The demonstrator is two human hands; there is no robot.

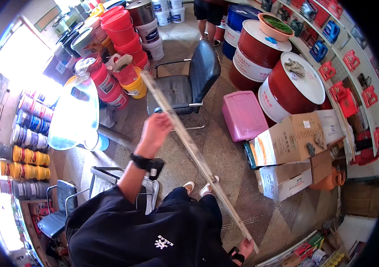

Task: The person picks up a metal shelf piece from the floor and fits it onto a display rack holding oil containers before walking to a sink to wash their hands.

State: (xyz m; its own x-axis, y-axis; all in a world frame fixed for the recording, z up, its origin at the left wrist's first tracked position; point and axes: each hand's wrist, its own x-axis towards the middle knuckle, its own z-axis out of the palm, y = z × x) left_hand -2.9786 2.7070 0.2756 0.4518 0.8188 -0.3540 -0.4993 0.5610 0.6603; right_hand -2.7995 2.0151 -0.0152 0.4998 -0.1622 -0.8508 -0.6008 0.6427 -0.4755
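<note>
A long, narrow strip of pale, worn wood [197,155] slants across in front of me. Its far end is up by the black armchair [171,89], and its near end is down at the lower right. My left hand [155,128] is closed around the strip's upper part, with a black band on that wrist. Low at the right, my right hand [245,248] grips the strip close to its near end. The strip is off the floor and passes over my feet, which are in light shoes.
Stacked red buckets [120,31] and a glass-topped table [74,115] stand at the left. At the right are red-and-white drums [294,80], a pink plastic bin [245,115], cardboard boxes [283,142] and shelves of bottles. Another person [208,13] stands at the back.
</note>
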